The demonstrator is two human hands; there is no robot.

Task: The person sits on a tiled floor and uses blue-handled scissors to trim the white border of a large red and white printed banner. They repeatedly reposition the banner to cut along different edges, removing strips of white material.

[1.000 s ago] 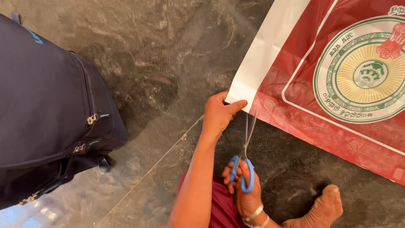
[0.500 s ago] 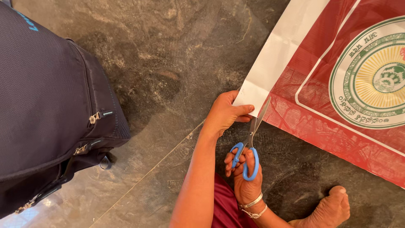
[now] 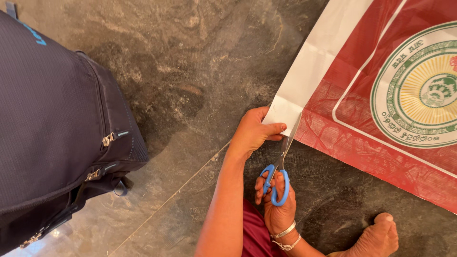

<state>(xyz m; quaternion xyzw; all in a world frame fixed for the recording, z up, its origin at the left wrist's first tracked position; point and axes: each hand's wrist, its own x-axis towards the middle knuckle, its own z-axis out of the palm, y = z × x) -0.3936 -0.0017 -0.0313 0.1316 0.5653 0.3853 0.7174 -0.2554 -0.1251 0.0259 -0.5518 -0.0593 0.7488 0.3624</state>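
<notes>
Dark stone floor (image 3: 200, 62). Left hand (image 3: 252, 131) pinches the bag (image 3: 328, 57) corner; right hand (image 3: 278, 204) grips scissors (image 3: 281, 166) just below, blades at the bag's edge. Bag and backpack (image 3: 52, 128) cut off by frame.

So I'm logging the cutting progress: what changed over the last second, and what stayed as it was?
The scissors have come up to the sheet: their blades now lie along the line where its white margin meets the red, at the bottom edge. The right hand stayed in the blue handles. The left hand still pinches the white corner. The backpack and the foot stayed put.
</notes>
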